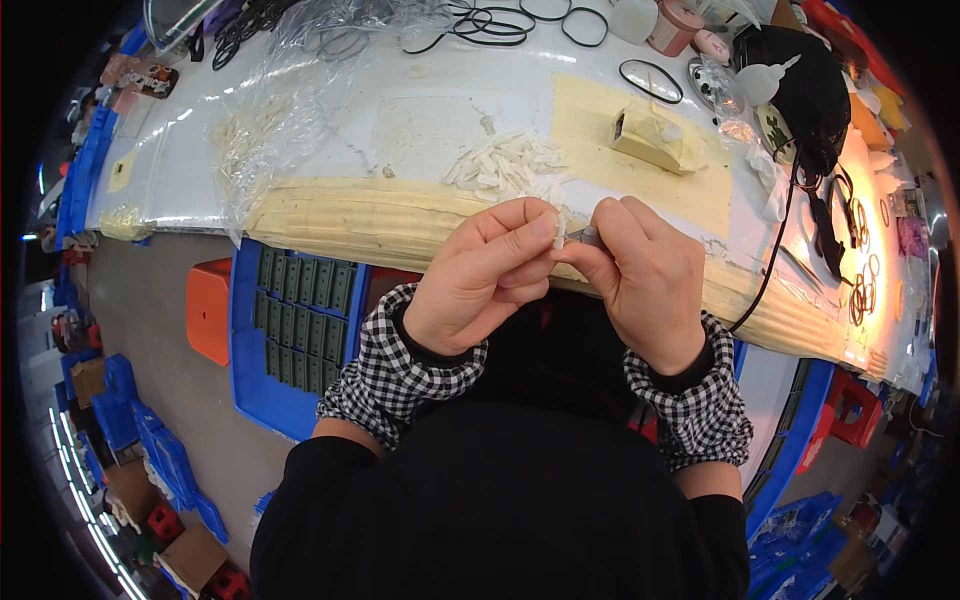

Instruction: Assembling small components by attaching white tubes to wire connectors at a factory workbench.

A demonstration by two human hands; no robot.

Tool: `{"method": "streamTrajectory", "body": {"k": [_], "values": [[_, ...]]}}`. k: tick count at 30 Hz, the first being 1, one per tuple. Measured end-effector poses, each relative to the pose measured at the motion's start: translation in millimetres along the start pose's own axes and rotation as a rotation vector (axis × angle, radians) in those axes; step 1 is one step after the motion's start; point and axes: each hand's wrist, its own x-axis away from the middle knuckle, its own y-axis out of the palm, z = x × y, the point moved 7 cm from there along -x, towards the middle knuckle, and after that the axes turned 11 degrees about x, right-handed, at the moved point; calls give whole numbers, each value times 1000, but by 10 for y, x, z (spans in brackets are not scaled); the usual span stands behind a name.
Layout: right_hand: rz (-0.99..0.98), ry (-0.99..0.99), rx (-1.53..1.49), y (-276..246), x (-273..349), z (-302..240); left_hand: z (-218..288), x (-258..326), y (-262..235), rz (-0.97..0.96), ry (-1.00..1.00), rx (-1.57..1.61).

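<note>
Close together at the table's near edge, my two hands work in front of my body. My left hand point(480, 270) is closed, pinching a small white strip point(559, 230) between thumb and forefinger. My right hand point(648, 280) is closed too, its thumb and fingers gripping a small grey metal blade point(588, 236) whose tip is close to the strip. The rest of the blade is hidden by the fingers. Just beyond my hands lies a loose pile of similar white strips point(505, 165).
Yellow tape or padding point(370, 215) runs along the table's edge. A yellowish block point(655, 138) sits beyond my right hand, near black rubber rings point(650, 82). Clear plastic film point(270, 120) lies left. A blue crate point(285, 400) with dark green parts and an orange stool point(208, 312) stand below.
</note>
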Motion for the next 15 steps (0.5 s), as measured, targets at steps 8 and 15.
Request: {"method": "streamTrajectory", "body": {"k": [8,15], "values": [[-9,-14,16,15,-2,-3,46,21,-33,44,40,-71],[-13,-24,22,14,0,6,104,47,-8,71,107,-187]]}}
